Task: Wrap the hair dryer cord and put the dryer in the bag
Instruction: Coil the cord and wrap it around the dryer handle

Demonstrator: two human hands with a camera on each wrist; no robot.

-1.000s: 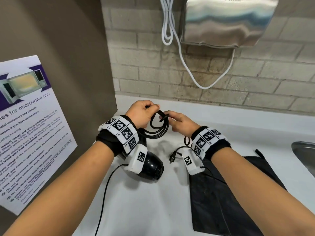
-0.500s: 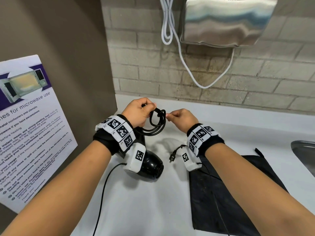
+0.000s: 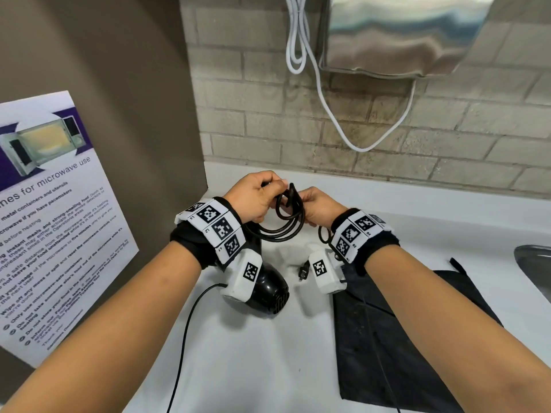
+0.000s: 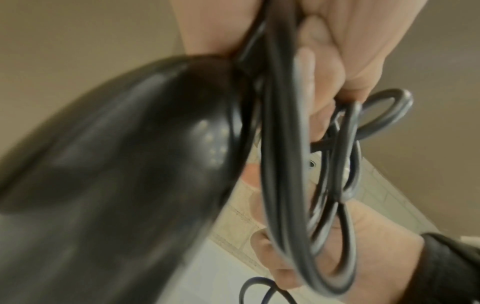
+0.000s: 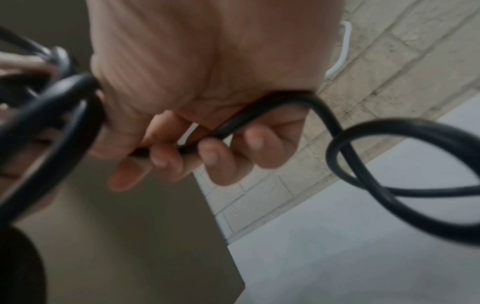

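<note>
Left hand [image 3: 253, 198] grips the coiled black rubber cord [image 3: 283, 228] so the loops stay put, while right hand [image 3: 317, 208] pinches the loose end, feeding another turn.

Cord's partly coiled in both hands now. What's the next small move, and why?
Probably lay one more loop: the right hand feeds its slack into the black cord coil that the left hand grips. The black plug and a short tail hang loose, so wrapping isn't finished. The flat black bag lies unused on the white counter.
</note>
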